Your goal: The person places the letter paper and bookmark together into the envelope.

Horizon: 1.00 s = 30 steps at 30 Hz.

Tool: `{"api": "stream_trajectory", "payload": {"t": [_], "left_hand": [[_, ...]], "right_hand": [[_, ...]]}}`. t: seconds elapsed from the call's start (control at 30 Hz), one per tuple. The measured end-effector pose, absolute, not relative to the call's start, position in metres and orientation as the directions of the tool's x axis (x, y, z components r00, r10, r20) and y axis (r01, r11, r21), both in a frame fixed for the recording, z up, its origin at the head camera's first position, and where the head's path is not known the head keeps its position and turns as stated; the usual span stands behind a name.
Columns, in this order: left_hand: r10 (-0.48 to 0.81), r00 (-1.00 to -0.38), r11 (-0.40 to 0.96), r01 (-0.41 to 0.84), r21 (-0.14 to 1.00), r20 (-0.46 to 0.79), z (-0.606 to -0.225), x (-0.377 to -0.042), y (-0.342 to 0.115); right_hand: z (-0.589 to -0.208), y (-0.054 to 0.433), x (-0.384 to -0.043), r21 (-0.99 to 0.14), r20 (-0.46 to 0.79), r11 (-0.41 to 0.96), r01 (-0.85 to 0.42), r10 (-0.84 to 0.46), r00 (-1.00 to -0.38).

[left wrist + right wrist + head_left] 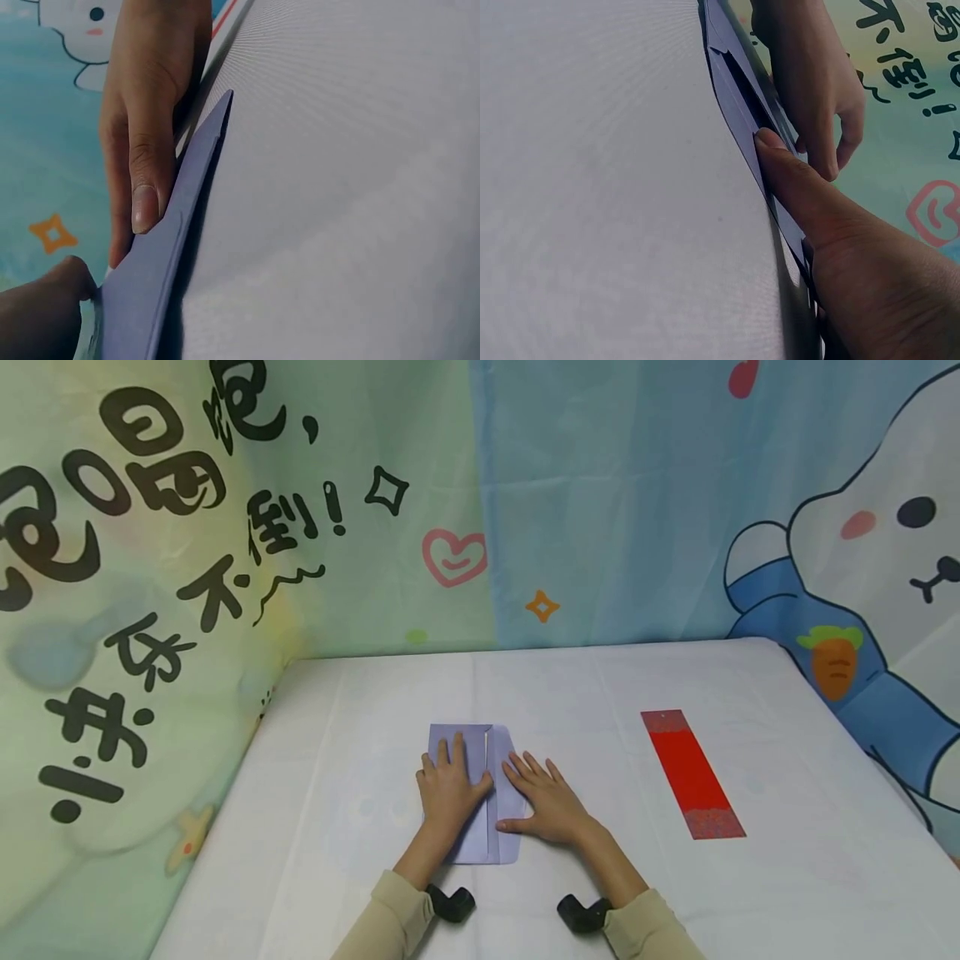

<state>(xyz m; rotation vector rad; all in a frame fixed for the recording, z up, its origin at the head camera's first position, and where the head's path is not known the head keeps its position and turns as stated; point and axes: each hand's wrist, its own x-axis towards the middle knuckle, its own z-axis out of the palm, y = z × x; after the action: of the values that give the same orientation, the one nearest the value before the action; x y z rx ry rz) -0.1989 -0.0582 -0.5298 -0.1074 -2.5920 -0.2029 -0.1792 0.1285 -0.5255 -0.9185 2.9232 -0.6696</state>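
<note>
A light purple paper envelope [468, 852] lies on the white table, its opening and flap [507, 850] turned to the right. My left hand [448, 789] rests on the envelope's body with fingers spread and straight. On the flap side, my right hand [553, 803] touches the edge, fingers extended and thumb out. The right wrist view shows the right thumb [802, 176] along the envelope's edge, near a dark slit where the paper stands slightly apart. In the left wrist view, the envelope [161, 262] is seen edge-on between both hands, slightly raised from the cloth.
To the right lies a long red paper strip [693, 772] with patterned ends. A white cloth [360, 710] covers the table. Black wrist devices [452, 905] sit at both cuffs. A printed curtain [600, 527] hangs behind and at the left.
</note>
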Motion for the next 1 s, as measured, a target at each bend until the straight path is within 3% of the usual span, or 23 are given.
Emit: {"api": "stream_trajectory", "payload": {"t": [0.63, 0.87, 1.0], "left_hand": [[0.071, -0.796, 0.990, 0.131, 0.057, 0.602, -0.538, -0.201, -0.058], [0.074, -0.794, 0.992, 0.118, 0.034, 0.603, -0.538, -0.201, -0.060], [0.069, -0.791, 0.992, 0.118, 0.040, 0.608, -0.537, -0.200, -0.061]], "right_hand": [[-0.524, 0.131, -0.177, -0.398, 0.136, 0.734, -0.551, -0.547, -0.826], [-0.516, 0.140, -0.175, -0.503, 0.107, 0.670, -0.546, -0.578, -0.809], [-0.510, 0.157, -0.172, -0.621, 0.122, 0.634, -0.461, -0.502, -0.856]]}}
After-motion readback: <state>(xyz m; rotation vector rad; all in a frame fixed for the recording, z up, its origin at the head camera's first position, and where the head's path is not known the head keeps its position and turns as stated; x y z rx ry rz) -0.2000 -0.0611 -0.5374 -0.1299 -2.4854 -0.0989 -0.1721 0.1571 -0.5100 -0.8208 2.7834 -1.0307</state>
